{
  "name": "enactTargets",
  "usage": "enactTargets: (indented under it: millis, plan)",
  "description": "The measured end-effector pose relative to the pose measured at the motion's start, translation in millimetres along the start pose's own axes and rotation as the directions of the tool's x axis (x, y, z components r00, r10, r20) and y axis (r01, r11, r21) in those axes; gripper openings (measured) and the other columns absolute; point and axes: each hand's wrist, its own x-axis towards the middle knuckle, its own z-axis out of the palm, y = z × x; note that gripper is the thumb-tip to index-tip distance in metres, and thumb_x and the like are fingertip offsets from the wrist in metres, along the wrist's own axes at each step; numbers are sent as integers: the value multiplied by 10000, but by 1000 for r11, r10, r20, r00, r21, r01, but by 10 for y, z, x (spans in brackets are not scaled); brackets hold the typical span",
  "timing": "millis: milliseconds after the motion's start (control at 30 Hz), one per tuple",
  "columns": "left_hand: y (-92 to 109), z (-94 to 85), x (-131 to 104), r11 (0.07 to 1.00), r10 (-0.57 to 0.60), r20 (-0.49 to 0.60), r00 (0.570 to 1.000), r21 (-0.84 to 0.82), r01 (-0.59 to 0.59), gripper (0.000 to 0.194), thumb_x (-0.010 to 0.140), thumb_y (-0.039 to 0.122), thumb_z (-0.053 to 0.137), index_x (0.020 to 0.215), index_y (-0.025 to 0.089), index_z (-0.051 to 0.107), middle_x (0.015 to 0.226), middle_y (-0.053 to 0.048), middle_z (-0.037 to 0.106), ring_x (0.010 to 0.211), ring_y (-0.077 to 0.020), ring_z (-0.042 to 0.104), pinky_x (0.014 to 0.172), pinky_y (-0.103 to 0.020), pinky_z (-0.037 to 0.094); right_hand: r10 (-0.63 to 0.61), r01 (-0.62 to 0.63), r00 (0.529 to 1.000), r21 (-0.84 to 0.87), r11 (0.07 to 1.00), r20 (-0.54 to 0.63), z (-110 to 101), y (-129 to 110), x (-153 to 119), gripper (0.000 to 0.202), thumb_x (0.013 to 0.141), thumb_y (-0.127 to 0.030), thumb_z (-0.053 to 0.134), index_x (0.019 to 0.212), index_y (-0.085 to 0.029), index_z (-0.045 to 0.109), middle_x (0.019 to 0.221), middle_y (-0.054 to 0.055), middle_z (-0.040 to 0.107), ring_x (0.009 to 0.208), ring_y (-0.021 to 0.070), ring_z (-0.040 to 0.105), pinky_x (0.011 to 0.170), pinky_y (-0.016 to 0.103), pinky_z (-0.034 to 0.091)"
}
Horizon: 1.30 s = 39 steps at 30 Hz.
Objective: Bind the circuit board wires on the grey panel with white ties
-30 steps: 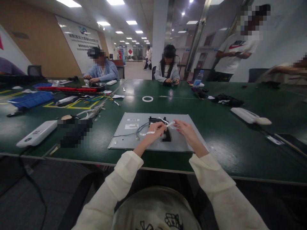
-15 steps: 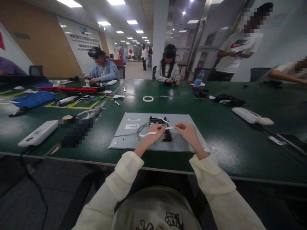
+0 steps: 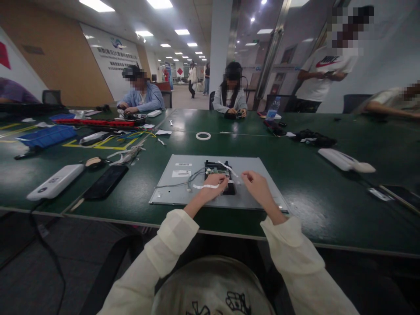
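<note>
A flat grey metal panel [image 3: 172,186] lies before me, with black parts and a small green circuit board [image 3: 212,170] near its middle. Grey cables [image 3: 194,176] run from the board over its left side. My left hand [image 3: 213,184] is closed in a pinch on a strip of white tape [image 3: 204,187]; one end trails left, a short end sticks out right of the fingertips. Another white strip [image 3: 227,167] lies slanted across the black part. Just right of it, above the panel, my right hand [image 3: 257,186] has its fingers pinched together; what they hold, if anything, is hidden.
A white tape roll [image 3: 203,136] lies beyond the panel. At left are a black phone [image 3: 106,183], a white power bank [image 3: 55,183] and a blue tray [image 3: 47,136]. Another white device [image 3: 341,160] lies at right. Several people sit or stand around the table [image 3: 295,170].
My right hand has come away from the tape and moved slightly right, so a gap shows between the hands. My left hand still holds the tape and has shifted slightly right.
</note>
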Motion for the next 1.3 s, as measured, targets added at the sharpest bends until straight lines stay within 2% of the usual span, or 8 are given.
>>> enactTargets:
  millis: [67,167,267,333,533,733,967,1300]
  plan:
    - [29,-15,-9,999,29,19,999,-34,-28,338,883,333,371,632,162,519,538,15,523,535,-105,504,571,-212,397,-38,38,999,-33,999,-8,22,31,18,360,832,-373,393,863,-153,677,782,90,599,791,200,540,765,316,394]
    - [53,-30,-25,994,60,38,997,-95,-56,353,895,371,347,661,165,513,518,30,496,501,-98,490,563,-210,399,-49,47,998,74,996,25,32,36,33,437,868,-414,338,906,-167,696,902,108,601,923,208,534,856,329,376]
    - [44,-34,-31,992,57,18,998,-116,-54,372,899,404,330,679,169,518,502,38,477,485,-96,484,561,-209,400,-15,-13,991,208,978,135,12,4,33,440,873,-437,334,856,-192,698,954,76,623,942,191,550,856,304,381]
    - [27,-31,-25,995,55,-5,998,-83,-55,371,900,392,331,672,170,521,515,31,492,510,-101,499,577,-210,402,3,-44,982,212,976,190,-6,-9,28,389,843,-442,397,788,-189,687,892,55,647,891,193,567,809,291,393]
    - [3,1,2,966,-8,-55,998,256,22,333,887,320,374,673,165,579,632,-23,595,627,-144,554,637,-242,408,-66,60,987,38,997,149,-6,6,7,300,811,-372,449,643,-178,603,708,38,622,698,163,537,660,258,364]
    - [44,56,-8,861,-88,-56,995,498,105,359,895,335,356,808,144,647,790,-96,661,749,-205,614,705,-297,440,-136,155,973,-97,983,184,33,-35,-25,277,844,-294,421,629,-175,550,700,45,579,693,153,504,653,252,339]
    - [60,88,-7,801,-148,-51,988,579,150,386,898,354,344,844,134,657,825,-118,661,806,-229,623,720,-321,461,-136,178,973,-234,956,186,78,25,-16,259,862,-245,420,655,-174,559,747,61,593,741,166,511,705,266,333]
    - [70,48,-18,792,-154,-30,988,594,142,376,907,366,341,880,144,644,833,-117,656,828,-239,625,720,-328,458,-126,203,969,-397,895,210,76,77,-27,277,867,-237,406,653,-176,571,749,84,597,751,190,509,719,297,321]
